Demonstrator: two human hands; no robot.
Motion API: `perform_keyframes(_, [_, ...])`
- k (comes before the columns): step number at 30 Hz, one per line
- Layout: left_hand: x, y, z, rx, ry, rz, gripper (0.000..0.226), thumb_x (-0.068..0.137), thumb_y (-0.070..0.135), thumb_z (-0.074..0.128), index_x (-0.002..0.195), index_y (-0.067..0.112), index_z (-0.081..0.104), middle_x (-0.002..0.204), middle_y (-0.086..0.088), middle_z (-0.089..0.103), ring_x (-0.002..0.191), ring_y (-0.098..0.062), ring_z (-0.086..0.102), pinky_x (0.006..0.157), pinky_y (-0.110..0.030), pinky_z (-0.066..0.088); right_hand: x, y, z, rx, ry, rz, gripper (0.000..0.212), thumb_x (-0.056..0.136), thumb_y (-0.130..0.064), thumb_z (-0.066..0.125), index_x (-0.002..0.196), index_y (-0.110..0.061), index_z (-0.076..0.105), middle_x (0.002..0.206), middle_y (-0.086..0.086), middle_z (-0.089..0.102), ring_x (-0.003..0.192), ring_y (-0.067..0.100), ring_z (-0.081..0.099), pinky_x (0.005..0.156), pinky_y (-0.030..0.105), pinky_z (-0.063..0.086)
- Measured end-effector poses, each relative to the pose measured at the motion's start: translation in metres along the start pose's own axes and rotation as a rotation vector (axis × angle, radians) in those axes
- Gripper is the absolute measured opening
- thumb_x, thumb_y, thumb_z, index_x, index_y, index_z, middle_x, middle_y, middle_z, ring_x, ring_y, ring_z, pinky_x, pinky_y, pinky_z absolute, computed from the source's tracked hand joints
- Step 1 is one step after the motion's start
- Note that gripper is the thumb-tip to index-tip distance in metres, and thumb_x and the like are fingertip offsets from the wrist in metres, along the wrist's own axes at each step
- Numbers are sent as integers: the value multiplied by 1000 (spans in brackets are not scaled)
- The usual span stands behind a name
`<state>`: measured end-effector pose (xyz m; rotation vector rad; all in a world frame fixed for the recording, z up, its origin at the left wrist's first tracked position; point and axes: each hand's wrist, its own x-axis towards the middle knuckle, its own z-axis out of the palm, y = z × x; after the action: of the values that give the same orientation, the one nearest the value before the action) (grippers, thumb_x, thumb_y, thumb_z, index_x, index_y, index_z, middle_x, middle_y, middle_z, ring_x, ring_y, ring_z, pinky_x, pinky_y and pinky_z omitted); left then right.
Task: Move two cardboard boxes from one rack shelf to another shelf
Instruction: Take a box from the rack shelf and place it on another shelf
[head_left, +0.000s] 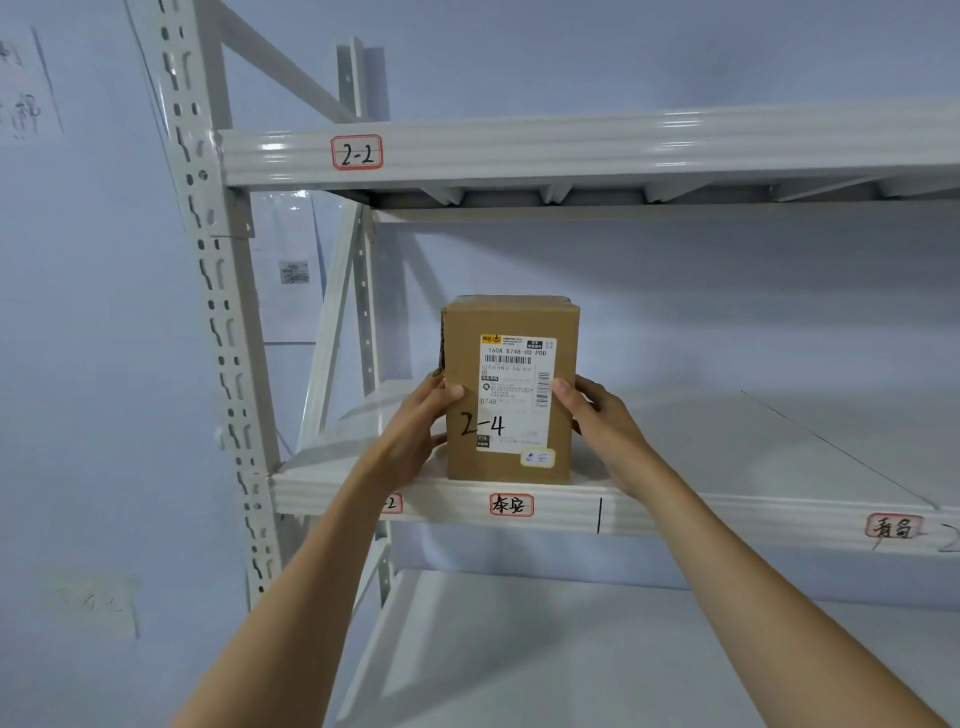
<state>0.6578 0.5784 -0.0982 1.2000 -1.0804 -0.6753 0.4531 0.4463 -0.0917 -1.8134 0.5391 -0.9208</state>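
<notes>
While the shelf (727, 441) around it lies bare, a single cardboard box (509, 389) is seen upright at its front edge, long axis vertical, shipping label (514, 395) facing the camera. A beam tagged "2-2" (357, 151) runs overhead at 12 o'clock. The box is gripped by the left hand (415, 431) at 9 o'clock and the right hand (602, 421) at 3 o'clock, fingers wrapped behind, arms extended upward.

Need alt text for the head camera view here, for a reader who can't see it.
Two bare hands, left hand and right hand, grip the sides of an upright cardboard box marked "2-4", standing at the front edge of a white metal rack's middle shelf. The beam above is labelled "2-2".
</notes>
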Motion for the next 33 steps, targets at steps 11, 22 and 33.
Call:
perform_keyframes(11, [4, -9, -7, 26, -27, 18, 81, 77, 55, 68, 151, 32, 45, 141, 1, 64, 128, -14, 62, 102, -44, 51, 1, -1, -4, -42, -63, 64, 69, 59, -91, 59, 114, -51, 65, 124, -19, 72, 116, 2, 65, 105, 28, 44])
perform_keyframes(22, [-73, 18, 25, 386, 388, 61, 77, 90, 70, 50, 151, 23, 50, 153, -8, 53, 133, -22, 52, 110, -41, 40, -53, -24, -57, -288, 144, 21, 90, 91, -65, 56, 162, -27, 17, 161, -1, 27, 138, 21, 45, 105, 37, 42])
perform_keyframes(33, [-135, 1, 185, 1156, 191, -142, 71, 92, 66, 51, 135, 12, 67, 141, -11, 64, 130, -33, 58, 109, -42, 45, -151, -16, -187, -1004, 41, 37, 84, 96, -58, 54, 159, -11, 27, 163, 12, 31, 142, 33, 43, 108, 44, 42])
